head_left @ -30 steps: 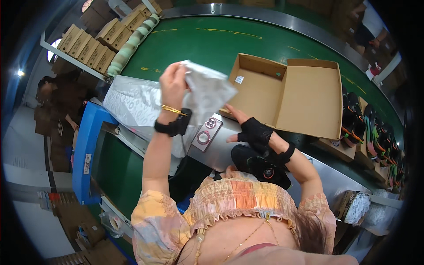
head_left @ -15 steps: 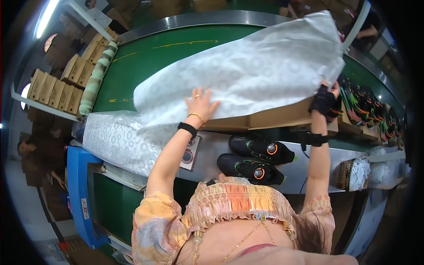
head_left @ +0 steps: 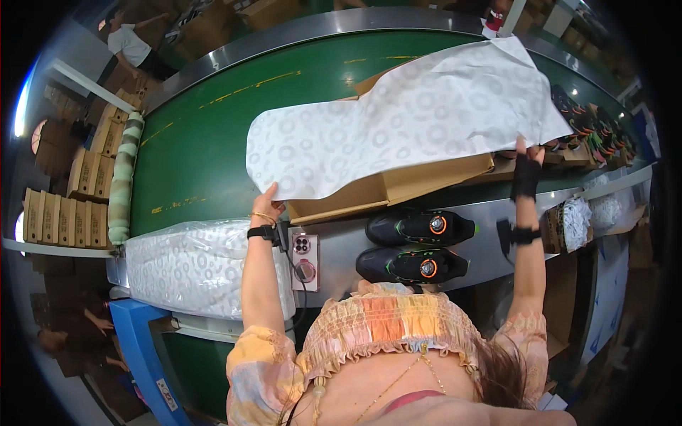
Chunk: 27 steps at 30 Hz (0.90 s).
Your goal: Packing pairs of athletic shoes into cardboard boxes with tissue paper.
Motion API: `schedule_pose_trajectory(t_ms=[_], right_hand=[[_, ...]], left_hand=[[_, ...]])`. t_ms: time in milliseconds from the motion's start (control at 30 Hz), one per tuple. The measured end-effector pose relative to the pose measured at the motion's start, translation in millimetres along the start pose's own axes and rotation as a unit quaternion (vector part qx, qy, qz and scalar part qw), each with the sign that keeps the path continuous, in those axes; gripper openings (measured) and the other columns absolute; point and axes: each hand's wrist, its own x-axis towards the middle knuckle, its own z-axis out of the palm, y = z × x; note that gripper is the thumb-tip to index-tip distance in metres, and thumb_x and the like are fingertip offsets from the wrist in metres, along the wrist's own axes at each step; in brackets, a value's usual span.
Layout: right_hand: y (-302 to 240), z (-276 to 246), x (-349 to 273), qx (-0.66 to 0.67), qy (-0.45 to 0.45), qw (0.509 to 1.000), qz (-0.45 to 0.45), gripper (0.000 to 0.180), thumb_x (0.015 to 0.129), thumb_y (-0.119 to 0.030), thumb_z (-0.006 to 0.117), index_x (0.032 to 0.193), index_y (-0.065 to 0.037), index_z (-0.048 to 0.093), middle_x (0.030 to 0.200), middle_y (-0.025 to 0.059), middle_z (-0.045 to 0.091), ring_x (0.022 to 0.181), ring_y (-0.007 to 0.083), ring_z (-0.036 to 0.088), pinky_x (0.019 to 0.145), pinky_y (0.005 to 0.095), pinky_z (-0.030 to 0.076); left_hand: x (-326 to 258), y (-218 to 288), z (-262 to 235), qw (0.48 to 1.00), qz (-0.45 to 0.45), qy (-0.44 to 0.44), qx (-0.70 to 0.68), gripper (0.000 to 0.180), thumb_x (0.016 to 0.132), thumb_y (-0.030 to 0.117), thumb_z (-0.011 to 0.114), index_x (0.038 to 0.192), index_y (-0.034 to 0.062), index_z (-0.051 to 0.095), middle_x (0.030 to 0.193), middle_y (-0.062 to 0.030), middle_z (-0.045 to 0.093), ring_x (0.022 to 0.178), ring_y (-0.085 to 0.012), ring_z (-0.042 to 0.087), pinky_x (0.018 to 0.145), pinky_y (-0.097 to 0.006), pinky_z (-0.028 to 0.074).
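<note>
A large white wrapping-paper sheet [head_left: 398, 117] with grey ring prints spreads over an opened brown cardboard box [head_left: 419, 186], hiding most of it. My left hand [head_left: 268, 204] pinches the sheet's near left corner between thumb and fingers. At the near right edge, my right hand [head_left: 527, 169], in a black fingerless glove, grips the paper too. Just this side of the box, two black shoes with orange-ringed dials, the far shoe [head_left: 419, 227] and the near shoe [head_left: 412, 265], lie side by side on the metal ledge. A pink phone [head_left: 305, 263] rests left of them.
A plastic-wrapped stack of the same patterned paper [head_left: 192, 266] lies at left. Behind runs a green conveyor belt [head_left: 192, 156]. Brown shoe boxes [head_left: 64, 216] line the far left; more shoes [head_left: 597, 131] stand at right, near a box of crumpled white paper [head_left: 572, 224].
My left hand has gone from lying flat on the paper to holding its near left corner, down and left. The sheet has come down over the box, clear of the wrapped stack.
</note>
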Motion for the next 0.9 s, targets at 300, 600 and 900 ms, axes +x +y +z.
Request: schedule_pose_trajectory(t_ms=[300,600,900], right_hand=[[-3.3,-47.8,-244.7,-0.453,-0.579,0.568,-0.369,0.018,0.062,-0.022,0.062,0.073,-0.008,0.058,0.075,0.0071,0.061,0.078,0.0223,0.057,0.082,0.033,0.037],[-127.3,90.6,-218.5,-0.085,-0.558,0.812,-0.15,0.025,0.074,-0.022,0.06,0.091,-0.005,0.061,0.077,0.0107,0.061,0.074,0.0188,0.058,0.068,0.0285,0.045],[23.1,280.8,-224.6,-0.364,-0.321,0.82,-0.305,0.027,0.072,-0.029,0.055,0.074,-0.003,0.058,0.073,0.0196,0.057,0.07,0.0344,0.055,0.065,0.043,0.042]], left_hand=[[-31.3,-15.6,16.6,0.994,0.098,0.048,-0.022,0.033,0.078,0.024,0.057,0.106,0.0114,0.046,0.103,-0.0052,0.052,0.092,-0.0234,0.05,0.069,-0.046,0.041],[-15.7,-21.8,-12.0,0.947,0.305,0.072,0.067,0.023,0.084,0.017,0.049,0.1,0.0013,0.05,0.09,-0.0077,0.058,0.082,-0.0188,0.056,0.071,-0.033,0.044],[-90.0,19.1,26.9,0.754,0.554,0.095,0.339,0.028,0.072,0.002,0.051,0.1,0.0001,0.052,0.097,-0.0198,0.055,0.087,-0.0362,0.051,0.076,-0.039,0.039]])
